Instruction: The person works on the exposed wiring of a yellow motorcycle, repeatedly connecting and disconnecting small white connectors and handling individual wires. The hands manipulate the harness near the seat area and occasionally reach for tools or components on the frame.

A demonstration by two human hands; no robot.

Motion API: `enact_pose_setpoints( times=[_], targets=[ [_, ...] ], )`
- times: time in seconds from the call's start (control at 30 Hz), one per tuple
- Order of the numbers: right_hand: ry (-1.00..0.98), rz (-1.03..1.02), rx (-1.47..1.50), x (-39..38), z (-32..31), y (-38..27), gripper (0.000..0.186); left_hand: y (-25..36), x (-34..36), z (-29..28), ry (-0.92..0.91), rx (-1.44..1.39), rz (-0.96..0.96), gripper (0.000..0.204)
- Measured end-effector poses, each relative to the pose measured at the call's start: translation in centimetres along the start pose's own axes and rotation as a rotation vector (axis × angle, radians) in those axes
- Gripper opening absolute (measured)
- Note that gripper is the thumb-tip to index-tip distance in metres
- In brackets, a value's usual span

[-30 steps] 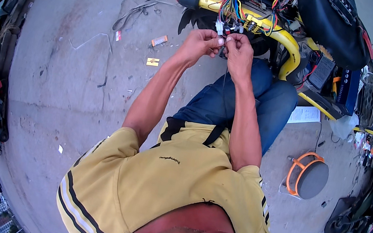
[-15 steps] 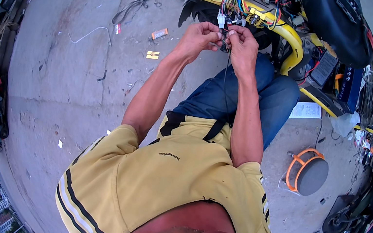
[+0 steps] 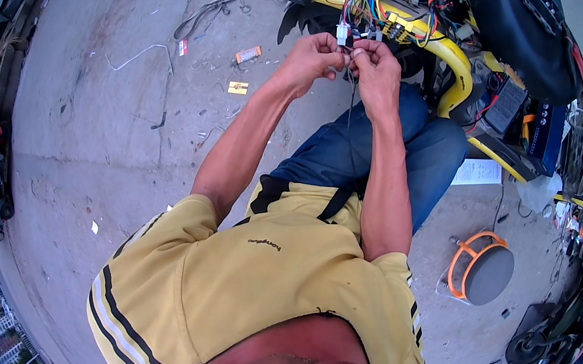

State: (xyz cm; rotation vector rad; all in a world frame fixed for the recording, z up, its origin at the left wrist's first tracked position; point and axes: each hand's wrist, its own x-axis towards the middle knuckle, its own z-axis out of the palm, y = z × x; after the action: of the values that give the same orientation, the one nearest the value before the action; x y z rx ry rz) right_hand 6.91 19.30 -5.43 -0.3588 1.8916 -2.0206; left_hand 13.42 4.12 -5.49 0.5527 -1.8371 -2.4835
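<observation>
My left hand (image 3: 315, 59) and my right hand (image 3: 376, 70) meet fingertip to fingertip in front of a yellow-framed scooter (image 3: 451, 54). Both are closed in a pinch on thin wires, whose ends are hidden between the fingers. A dark cable (image 3: 350, 115) hangs from the right fingers down over my jeans. Just above the hands, a white plug connector (image 3: 342, 34) dangles from a bundle of coloured wires (image 3: 368, 2). Beside it, a yellow terminal block (image 3: 398, 28) rests against the frame tube.
A black seat (image 3: 523, 40) tilts up at the right, near a dark blue box (image 3: 547, 140). An orange-legged stool (image 3: 486, 272) stands on the concrete at right. An orange-and-white packet (image 3: 248, 54), a yellow card (image 3: 238, 87) and a flat strap (image 3: 208, 12) lie at left.
My fingertips have drawn slightly closer together, and the right hand has shifted a little to the left. The white connector sits slightly further left.
</observation>
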Motion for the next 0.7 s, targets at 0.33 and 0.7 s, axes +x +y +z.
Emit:
enact_pose_setpoints(
  times=[0.33,0.7],
  targets=[
    [-0.011,-0.012,-0.014,0.1,-0.77,-0.08,0.017,0.18,-0.16,-0.47,-0.002,-0.035,0.001,0.017],
    [0.021,-0.046,-0.164,0.4,-0.83,0.39,0.021,0.38,-0.22,-0.21,-0.054,-0.082,-0.083,0.016]
  ],
)
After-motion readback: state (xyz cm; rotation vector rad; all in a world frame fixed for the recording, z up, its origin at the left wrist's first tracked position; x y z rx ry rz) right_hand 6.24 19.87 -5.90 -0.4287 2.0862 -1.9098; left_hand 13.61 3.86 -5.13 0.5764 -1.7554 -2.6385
